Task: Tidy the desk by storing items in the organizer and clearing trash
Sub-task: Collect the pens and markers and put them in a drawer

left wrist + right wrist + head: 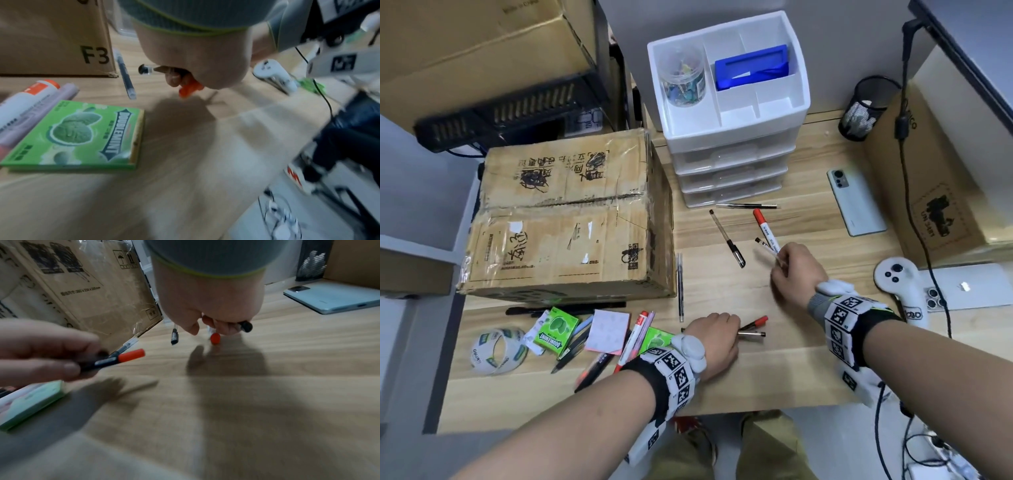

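Now pens [753,328] in left hand [714,337].

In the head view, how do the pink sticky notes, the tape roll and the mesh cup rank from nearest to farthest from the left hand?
From the left hand:
1. Pink sticky notes, just to its left.
2. Tape roll, at the desk's far left edge.
3. Mesh cup, far back on the right.
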A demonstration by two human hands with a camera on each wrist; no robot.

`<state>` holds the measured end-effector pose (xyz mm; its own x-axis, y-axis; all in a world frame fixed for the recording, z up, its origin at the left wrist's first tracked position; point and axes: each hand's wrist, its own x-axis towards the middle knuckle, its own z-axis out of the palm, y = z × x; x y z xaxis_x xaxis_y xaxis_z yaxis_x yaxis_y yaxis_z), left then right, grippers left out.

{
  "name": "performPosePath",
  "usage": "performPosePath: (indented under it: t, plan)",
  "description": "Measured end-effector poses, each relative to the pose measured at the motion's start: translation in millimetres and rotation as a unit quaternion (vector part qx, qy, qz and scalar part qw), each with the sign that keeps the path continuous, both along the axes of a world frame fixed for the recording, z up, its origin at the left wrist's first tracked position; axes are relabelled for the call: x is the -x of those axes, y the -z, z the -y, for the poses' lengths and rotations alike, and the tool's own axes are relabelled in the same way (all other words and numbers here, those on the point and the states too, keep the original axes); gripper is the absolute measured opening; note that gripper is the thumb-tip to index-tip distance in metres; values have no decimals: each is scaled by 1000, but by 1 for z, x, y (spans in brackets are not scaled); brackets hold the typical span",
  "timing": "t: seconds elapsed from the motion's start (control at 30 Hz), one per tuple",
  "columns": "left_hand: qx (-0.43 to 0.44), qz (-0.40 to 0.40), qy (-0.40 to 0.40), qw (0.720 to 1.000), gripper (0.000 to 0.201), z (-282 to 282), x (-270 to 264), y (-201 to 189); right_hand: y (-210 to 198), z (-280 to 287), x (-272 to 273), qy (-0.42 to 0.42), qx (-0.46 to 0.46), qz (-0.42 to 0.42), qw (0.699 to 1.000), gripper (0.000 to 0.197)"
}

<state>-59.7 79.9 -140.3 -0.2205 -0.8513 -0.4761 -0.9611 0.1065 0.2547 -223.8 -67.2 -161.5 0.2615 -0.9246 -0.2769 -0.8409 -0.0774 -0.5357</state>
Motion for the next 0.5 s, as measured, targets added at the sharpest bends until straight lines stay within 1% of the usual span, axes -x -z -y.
performPosePath:
  t: [0.1, 0.17, 0.23, 0.4, 0.5]
  plan:
    - [6, 3, -114, 993, 20, 16, -6, -9, -1, 18, -11, -1, 19, -29, 999, 23]
    - [-4, 9, -199, 980, 20, 29, -10, -9, -1, 28, -18, -2, 14, -52, 999, 27]
    - [-17, 24, -267, 963, 21, 42, -13, -6, 0, 39, -24, 0, 8, -70, 997, 30]
    - [-54, 56, -341, 937, 22, 55, -16, 5, 5, 49, -33, 0, -25, -103, 994, 30]
    - [-66, 100, -354, 927, 25, 59, -19, 8, 5, 54, -38, -17, -38, -114, 993, 27]
